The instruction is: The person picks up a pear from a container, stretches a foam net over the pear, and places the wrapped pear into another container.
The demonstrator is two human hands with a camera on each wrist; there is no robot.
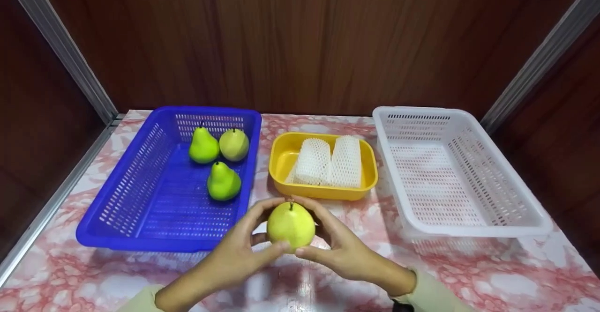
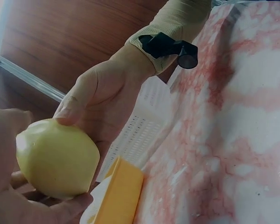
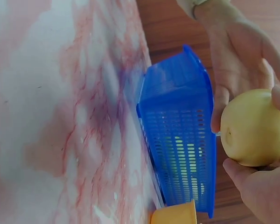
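A round yellow-green pear [image 1: 290,226], stem up, is held between both hands above the table. My left hand [image 1: 243,246] curls round its left side, thumb in front. From the other side my right hand [image 1: 344,244] grips it the same way. The left wrist view shows the pear [image 2: 58,158] with the right hand [image 2: 105,95] behind it. In the right wrist view the pear's [image 3: 254,128] underside faces the camera. A yellow tub [image 1: 323,191] just beyond the hands contains white foam net sleeves [image 1: 346,162].
To the left, a blue basket [image 1: 164,244] holds two green pears [image 1: 224,183] and a rounder yellow-green one [image 1: 234,144]. A white basket [image 1: 473,230] stands at the right. Wood-grain panels [image 1: 300,40] enclose the marbled table [image 1: 300,288] at the back and sides.
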